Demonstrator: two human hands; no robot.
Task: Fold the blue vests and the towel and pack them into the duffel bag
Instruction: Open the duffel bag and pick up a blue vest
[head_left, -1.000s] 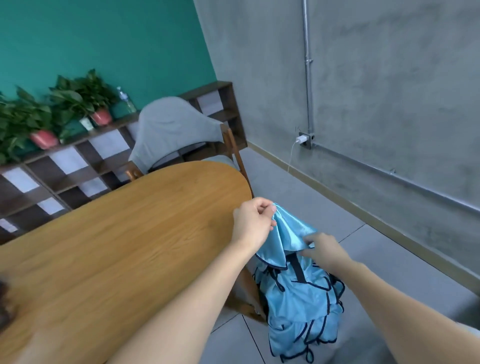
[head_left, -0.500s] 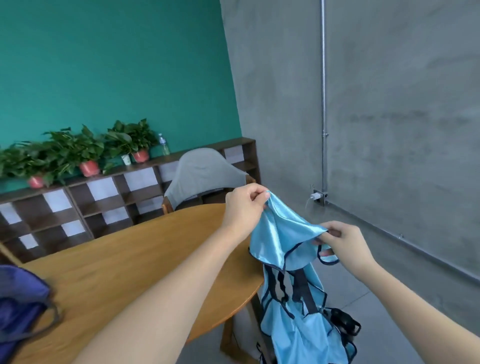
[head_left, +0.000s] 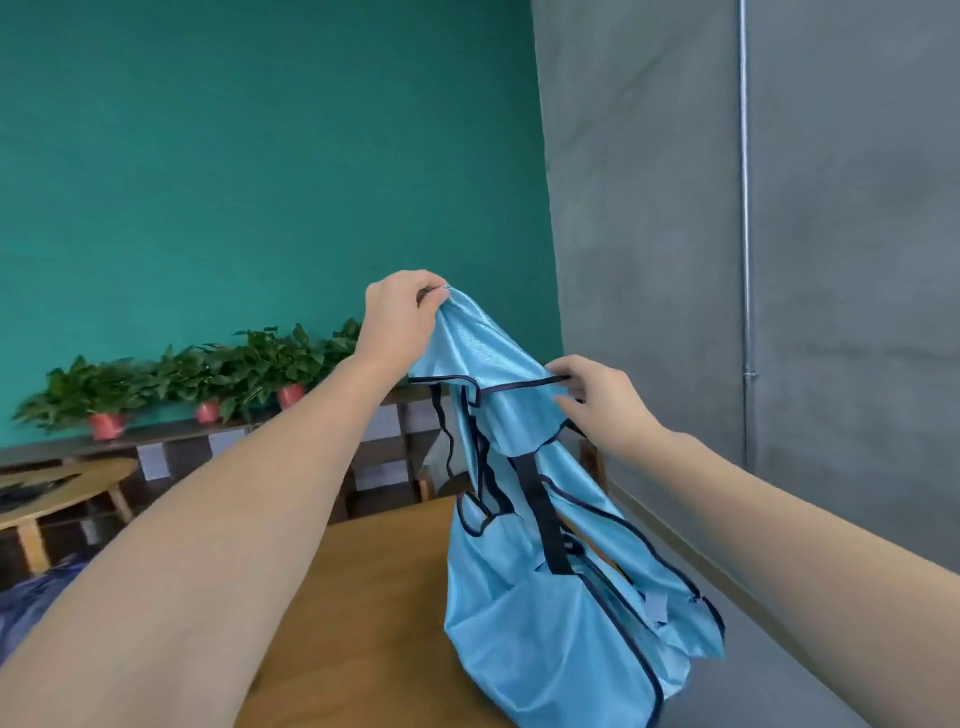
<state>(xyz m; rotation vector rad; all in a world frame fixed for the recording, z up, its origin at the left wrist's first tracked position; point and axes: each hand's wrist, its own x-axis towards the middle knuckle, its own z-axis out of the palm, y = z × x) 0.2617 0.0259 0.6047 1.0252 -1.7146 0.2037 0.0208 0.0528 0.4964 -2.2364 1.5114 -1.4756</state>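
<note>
A person lifts a bundle of blue vests (head_left: 540, 597) above the edge of a wooden table (head_left: 363, 597), both hands raised.

The table is the anchor: the shiny, dark-trimmed cloth hangs over its right edge, its lower folds sagging against the tabletop. Behind the table stands a low shelf (head_left: 384, 457) lined with potted plants (head_left: 171, 379); left of it, a corner of purple fabric (head_left: 31, 608) shows. Above the table, the left hand (head_left: 400, 322) pinches the topmost gather of cloth, while the right hand (head_left: 608, 402), lower, grips the piped hem. The fabric looks light, limp and slippery, likely several vests tangled together; taking hold at the trimmed edges and shoulder straps seems the surest way to separate and flatten one.
</note>
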